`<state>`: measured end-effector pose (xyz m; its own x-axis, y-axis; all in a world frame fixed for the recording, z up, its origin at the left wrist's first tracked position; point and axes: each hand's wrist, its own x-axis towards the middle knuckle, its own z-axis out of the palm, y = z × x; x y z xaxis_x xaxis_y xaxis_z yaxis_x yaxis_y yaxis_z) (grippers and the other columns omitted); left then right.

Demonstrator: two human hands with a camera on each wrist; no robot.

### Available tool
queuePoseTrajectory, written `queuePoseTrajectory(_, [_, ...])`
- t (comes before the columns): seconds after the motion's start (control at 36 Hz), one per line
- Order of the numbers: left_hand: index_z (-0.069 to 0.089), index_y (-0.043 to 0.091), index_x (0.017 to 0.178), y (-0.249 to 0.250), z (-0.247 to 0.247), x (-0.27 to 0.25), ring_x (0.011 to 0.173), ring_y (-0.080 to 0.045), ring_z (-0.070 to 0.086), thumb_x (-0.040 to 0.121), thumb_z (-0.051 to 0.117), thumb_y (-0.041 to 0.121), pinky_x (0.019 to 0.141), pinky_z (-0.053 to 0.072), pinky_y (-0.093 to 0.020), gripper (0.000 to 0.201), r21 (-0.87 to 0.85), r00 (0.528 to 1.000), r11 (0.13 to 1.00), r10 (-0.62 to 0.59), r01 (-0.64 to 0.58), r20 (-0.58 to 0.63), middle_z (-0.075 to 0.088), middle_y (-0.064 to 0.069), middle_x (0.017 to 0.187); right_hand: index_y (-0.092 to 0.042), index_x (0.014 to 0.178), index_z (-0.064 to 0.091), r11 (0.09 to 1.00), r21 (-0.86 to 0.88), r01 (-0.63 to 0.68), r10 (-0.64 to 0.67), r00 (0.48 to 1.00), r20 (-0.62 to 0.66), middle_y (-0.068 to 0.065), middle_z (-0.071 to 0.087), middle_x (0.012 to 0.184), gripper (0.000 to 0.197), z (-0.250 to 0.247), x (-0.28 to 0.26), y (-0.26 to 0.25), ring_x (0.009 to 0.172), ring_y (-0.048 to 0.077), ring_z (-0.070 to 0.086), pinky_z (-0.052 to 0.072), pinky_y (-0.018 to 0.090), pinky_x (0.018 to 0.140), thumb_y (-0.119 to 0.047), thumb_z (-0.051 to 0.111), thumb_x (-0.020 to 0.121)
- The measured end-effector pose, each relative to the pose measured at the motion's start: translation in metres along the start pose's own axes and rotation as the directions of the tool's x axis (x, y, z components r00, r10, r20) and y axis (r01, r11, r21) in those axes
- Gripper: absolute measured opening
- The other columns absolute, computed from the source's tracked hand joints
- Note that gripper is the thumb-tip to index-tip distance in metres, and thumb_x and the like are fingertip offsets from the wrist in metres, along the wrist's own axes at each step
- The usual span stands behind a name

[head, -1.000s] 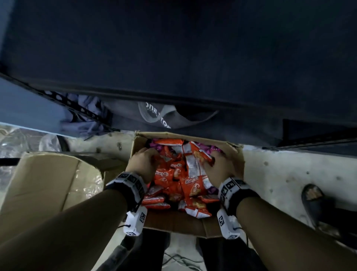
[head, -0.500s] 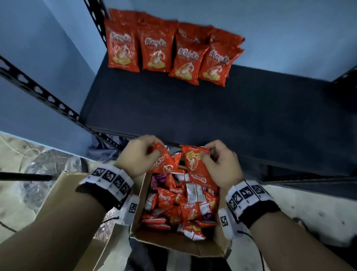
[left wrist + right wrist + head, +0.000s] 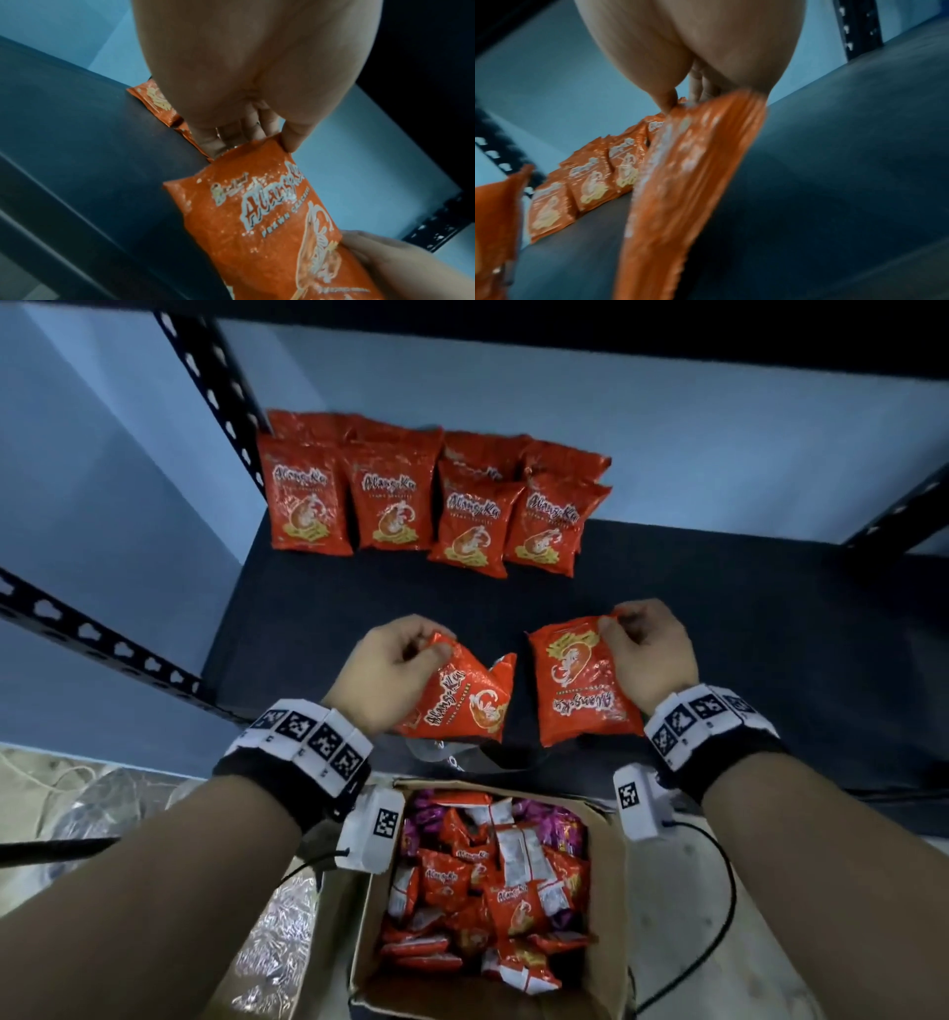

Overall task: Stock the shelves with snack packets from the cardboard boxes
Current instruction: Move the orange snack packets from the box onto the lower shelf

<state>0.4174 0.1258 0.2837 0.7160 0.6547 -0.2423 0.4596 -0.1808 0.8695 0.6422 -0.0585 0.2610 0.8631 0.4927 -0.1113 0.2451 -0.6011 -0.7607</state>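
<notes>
My left hand (image 3: 395, 660) pinches the top corner of an orange prawn cracker packet (image 3: 462, 703), which hangs over the front of the dark shelf (image 3: 744, 618). My right hand (image 3: 642, 649) pinches the top edge of a second orange packet (image 3: 580, 680), its print upside down. In the left wrist view the fingers (image 3: 290, 140) grip the packet (image 3: 257, 223); the right wrist view is blurred, with the packet (image 3: 685, 172) hanging from the fingers (image 3: 667, 101). Several matching packets (image 3: 426, 500) stand in a row at the shelf's back left. The open cardboard box (image 3: 611, 891) below holds several more.
Perforated black uprights (image 3: 205, 372) frame the shelf against a pale blue wall. A second cardboard box with crinkled plastic (image 3: 277, 942) sits left of the open one. A black cable (image 3: 719, 906) runs over the pale floor on the right.
Both hands have lifted out of the box, each with a packet, and moved up and forward over the shelf. The two packets now hang further apart.
</notes>
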Motion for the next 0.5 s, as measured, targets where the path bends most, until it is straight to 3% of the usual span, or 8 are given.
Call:
queuePoseTrajectory(0.08, [0.073, 0.034, 0.099, 0.008, 0.006, 0.001, 0.088, -0.020, 0.070, 0.098, 0.065, 0.027, 0.083, 0.058, -0.040, 0.010, -0.042, 1.000, 0.999, 0.012, -0.012, 0.000, 0.069, -0.003, 0.092, -0.021, 0.140, 0.055, 0.990, -0.130, -0.046, 0.041, 0.998, -0.045, 0.002, 0.064, 0.127, 0.051, -0.002, 0.003, 0.000, 0.122, 0.023, 0.052, 0.041, 0.030, 0.096, -0.045, 0.063, 0.095])
queuePoseTrajectory(0.14, [0.073, 0.031, 0.099, 0.011, 0.010, 0.001, 0.086, -0.021, 0.071, 0.098, 0.066, 0.025, 0.082, 0.059, -0.039, 0.009, -0.097, 1.000, 0.995, 0.004, -0.003, 0.018, 0.070, -0.009, 0.094, -0.024, 0.142, 0.055, 0.964, -0.257, -0.060, 0.032, 0.993, -0.111, 0.006, 0.057, 0.138, 0.055, -0.004, -0.001, -0.003, 0.132, 0.031, 0.040, 0.042, 0.042, 0.104, -0.047, 0.064, 0.093])
queuePoseTrajectory(0.17, [0.074, 0.028, 0.100, 0.013, 0.011, 0.001, 0.085, -0.020, 0.071, 0.098, 0.067, 0.024, 0.082, 0.059, -0.039, 0.009, -0.130, 1.000, 0.991, 0.000, 0.004, 0.029, 0.071, -0.011, 0.094, -0.025, 0.139, 0.058, 0.966, -0.253, -0.046, 0.014, 0.992, -0.125, 0.006, 0.057, 0.138, 0.051, -0.004, -0.005, -0.004, 0.132, 0.032, 0.040, 0.041, 0.044, 0.105, -0.045, 0.064, 0.093])
queuePoseTrajectory(0.28, [0.073, 0.016, 0.103, 0.016, 0.017, 0.001, 0.080, -0.014, 0.070, 0.098, 0.066, 0.018, 0.074, 0.055, -0.031, 0.009, -0.241, 0.999, 0.970, -0.033, 0.041, 0.039, 0.073, -0.009, 0.092, -0.022, 0.114, 0.074, 0.998, -0.018, 0.054, -0.055, 0.998, -0.032, 0.001, 0.070, 0.112, 0.028, 0.006, -0.028, -0.012, 0.110, 0.019, 0.063, 0.047, 0.028, 0.094, -0.041, 0.064, 0.096])
queuePoseTrajectory(0.36, [0.072, 0.012, 0.102, 0.016, 0.020, 0.001, 0.079, -0.016, 0.069, 0.098, 0.066, 0.016, 0.073, 0.054, -0.032, 0.008, -0.334, 0.998, 0.940, -0.064, 0.066, 0.018, 0.072, -0.011, 0.090, -0.023, 0.094, 0.073, 0.985, 0.171, -0.022, 0.006, 0.996, 0.089, -0.007, 0.073, 0.090, 0.029, 0.022, -0.048, -0.021, 0.089, 0.012, 0.068, 0.052, 0.031, 0.083, -0.045, 0.057, 0.100])
queuePoseTrajectory(0.44, [0.070, 0.008, 0.099, 0.014, 0.024, -0.001, 0.080, -0.022, 0.070, 0.096, 0.069, 0.017, 0.079, 0.059, -0.040, 0.010, -0.425, 0.994, 0.900, -0.108, 0.094, -0.008, 0.072, -0.014, 0.089, -0.004, 0.083, 0.065, 0.952, 0.304, -0.044, 0.006, 0.992, 0.126, 0.010, 0.068, 0.077, 0.046, 0.035, -0.060, -0.025, 0.072, 0.017, 0.064, 0.050, 0.033, 0.072, -0.044, 0.054, 0.103])
queuePoseTrajectory(0.5, [0.069, 0.009, 0.096, 0.013, 0.026, -0.003, 0.080, -0.024, 0.071, 0.093, 0.073, 0.022, 0.082, 0.060, -0.045, 0.014, -0.472, 0.987, 0.872, -0.160, 0.132, -0.019, 0.074, -0.014, 0.090, 0.000, 0.079, 0.062, 0.931, 0.362, -0.050, 0.012, 0.994, 0.108, 0.018, 0.064, 0.076, 0.042, 0.040, -0.066, -0.028, 0.065, 0.013, 0.058, 0.047, 0.029, 0.065, -0.035, 0.058, 0.103])
